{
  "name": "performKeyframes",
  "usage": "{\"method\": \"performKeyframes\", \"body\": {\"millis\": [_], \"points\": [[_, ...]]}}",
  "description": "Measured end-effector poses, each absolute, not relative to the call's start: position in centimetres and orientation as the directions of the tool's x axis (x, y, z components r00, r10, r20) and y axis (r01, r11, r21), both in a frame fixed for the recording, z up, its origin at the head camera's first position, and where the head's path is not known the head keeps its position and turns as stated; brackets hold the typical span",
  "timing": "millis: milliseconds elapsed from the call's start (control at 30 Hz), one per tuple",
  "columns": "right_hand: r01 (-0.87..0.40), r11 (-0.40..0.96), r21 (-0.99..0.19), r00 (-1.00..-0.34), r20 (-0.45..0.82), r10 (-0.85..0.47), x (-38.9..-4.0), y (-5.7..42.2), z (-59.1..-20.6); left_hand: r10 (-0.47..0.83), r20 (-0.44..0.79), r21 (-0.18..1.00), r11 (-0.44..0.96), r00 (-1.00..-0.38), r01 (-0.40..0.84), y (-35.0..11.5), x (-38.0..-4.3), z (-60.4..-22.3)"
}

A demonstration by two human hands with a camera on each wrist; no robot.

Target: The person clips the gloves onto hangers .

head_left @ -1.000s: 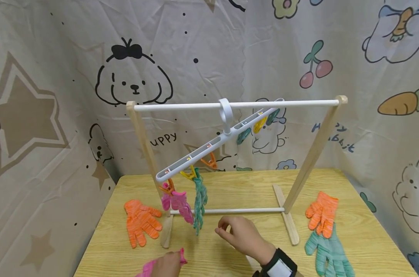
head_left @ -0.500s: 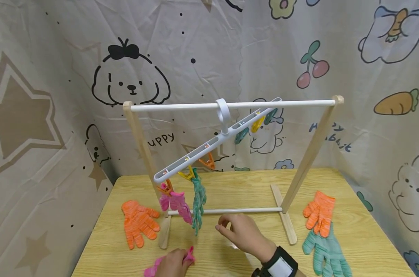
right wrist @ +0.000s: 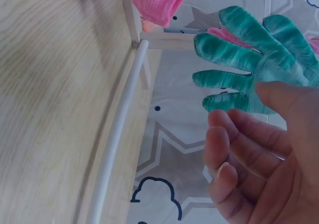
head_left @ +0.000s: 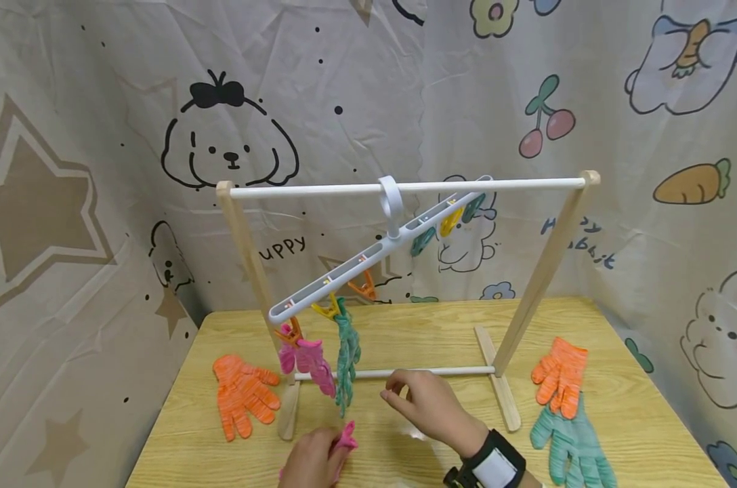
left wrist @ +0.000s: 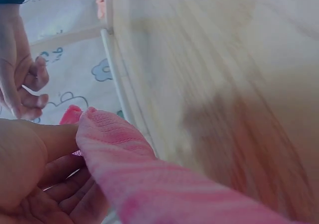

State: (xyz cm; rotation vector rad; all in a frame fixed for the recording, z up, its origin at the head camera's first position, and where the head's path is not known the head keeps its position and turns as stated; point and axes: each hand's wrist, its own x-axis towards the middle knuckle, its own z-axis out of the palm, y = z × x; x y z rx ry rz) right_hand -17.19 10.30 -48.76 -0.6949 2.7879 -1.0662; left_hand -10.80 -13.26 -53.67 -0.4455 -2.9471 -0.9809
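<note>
My left hand (head_left: 312, 458) pinches a pink knitted glove (head_left: 347, 436) low over the front of the table. In the left wrist view the glove (left wrist: 149, 184) trails away from the thumb and fingertips. My right hand (head_left: 428, 404) hovers right of it with loosely curled fingers and nothing in them. Above stands a white hanger (head_left: 344, 274) hooked on a rod. Its orange clip (head_left: 290, 331) holds a pink glove (head_left: 310, 362), and its yellow clip (head_left: 327, 308) holds a green glove (head_left: 347, 352). That green glove (right wrist: 244, 59) appears just beyond my right fingertips in the right wrist view.
A wooden stand with a white top rod (head_left: 496, 185) and a lower rod (head_left: 429, 372) spans the table (head_left: 441, 325). An orange glove (head_left: 244, 396) lies left. Another orange glove (head_left: 560, 373) overlaps a green glove (head_left: 572, 440) at right. Several unused clips hang along the hanger.
My left hand has moved right and slightly up, carrying the pink glove toward the hanging green one. The right hand has barely moved.
</note>
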Motion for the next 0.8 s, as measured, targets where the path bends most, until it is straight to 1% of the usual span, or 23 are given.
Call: {"method": "performKeyframes", "body": {"millis": [133, 233, 467, 567, 800], "points": [[-0.391, 0.663, -0.639, -0.896, 0.102, -0.431, -17.3, 10.4, -48.5, 0.306, 0.144, 0.585, 0.741, -0.941, 0.330, -12.7, -10.9, -53.3], [-0.404, 0.669, -0.623, -0.894, 0.116, -0.433, -17.4, 10.4, -48.4, 0.323, 0.163, 0.588, 0.727, -0.932, 0.355, -12.2, -10.9, -53.1], [-0.426, 0.681, -0.596, -0.886, 0.123, -0.446, -17.9, 10.4, -48.0, 0.305, 0.162, 0.639, 0.692, -0.938, 0.336, -11.2, -10.7, -52.6], [-0.434, 0.683, -0.587, -0.884, 0.131, -0.448, -18.0, 10.5, -47.9, 0.321, 0.163, 0.664, 0.664, -0.933, 0.345, -10.8, -10.8, -52.3], [-0.437, 0.685, -0.583, -0.887, 0.154, -0.435, -18.2, 10.6, -47.6, 0.316, 0.176, 0.687, 0.639, -0.932, 0.346, -9.7, -10.7, -51.9]]}}
